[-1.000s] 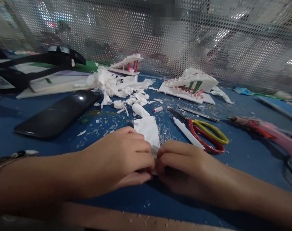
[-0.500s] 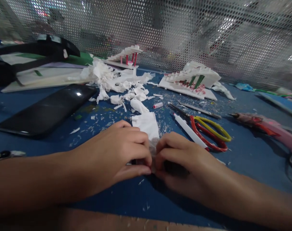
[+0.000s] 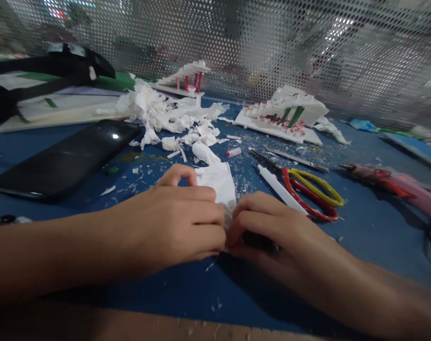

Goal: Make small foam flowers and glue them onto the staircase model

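Pinched From Both Sides

Saw a broad blue tabletop and a flat, glossy black phone at 9 o'clock of the view, probably aside to free the middle. Curled bare left hand at 7 o'clock and bare right hand at 4 o'clock inward. Had scissors with red and yellow handles at 3 o'clock, presumably within reach. Grasped a soft white paper strip with both at 6 o'clock, seemingly for control. Since half a second earlier, arched the left hand's far-side finger higher.
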Demonstrator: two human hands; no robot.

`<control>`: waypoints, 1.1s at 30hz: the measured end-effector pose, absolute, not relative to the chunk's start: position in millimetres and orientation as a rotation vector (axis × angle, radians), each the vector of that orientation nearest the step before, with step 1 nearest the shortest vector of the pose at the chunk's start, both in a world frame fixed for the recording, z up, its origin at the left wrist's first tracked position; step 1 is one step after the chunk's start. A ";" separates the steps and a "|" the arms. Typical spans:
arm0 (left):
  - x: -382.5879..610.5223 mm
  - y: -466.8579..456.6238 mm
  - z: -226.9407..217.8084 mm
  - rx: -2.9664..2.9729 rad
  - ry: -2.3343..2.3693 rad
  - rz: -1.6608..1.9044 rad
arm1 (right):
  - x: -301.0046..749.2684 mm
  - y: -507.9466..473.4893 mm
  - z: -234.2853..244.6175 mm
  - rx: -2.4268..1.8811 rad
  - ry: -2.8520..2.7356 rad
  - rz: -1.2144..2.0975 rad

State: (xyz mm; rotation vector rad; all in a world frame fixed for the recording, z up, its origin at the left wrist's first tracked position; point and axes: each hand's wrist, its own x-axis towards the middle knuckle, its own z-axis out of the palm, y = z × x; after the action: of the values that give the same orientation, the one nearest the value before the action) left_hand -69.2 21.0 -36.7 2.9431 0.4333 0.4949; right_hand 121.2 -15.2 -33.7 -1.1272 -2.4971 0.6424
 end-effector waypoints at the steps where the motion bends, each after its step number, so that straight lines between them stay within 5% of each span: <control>1: -70.3 22.7 -35.8 2.957 0.400 0.476 | 121.9 -15.3 -34.0 -1.106 -2.512 0.644; 14: -72.3 30.6 -25.4 2.913 0.251 0.372 | 127.5 -4.7 -20.6 -0.831 -2.817 0.506; 23: -54.2 6.1 -20.0 3.008 0.699 0.295 | 116.8 -22.2 -19.2 -0.752 -2.986 -0.410; 33: -47.7 35.5 22.9 2.734 0.876 0.607 | 119.9 4.6 8.6 -1.075 -2.396 -0.091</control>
State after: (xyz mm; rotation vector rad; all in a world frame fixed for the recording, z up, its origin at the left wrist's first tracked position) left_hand -47.7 35.5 22.9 2.7342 0.8763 0.6074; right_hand 119.9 4.6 8.6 -1.0752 -2.3960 -0.0907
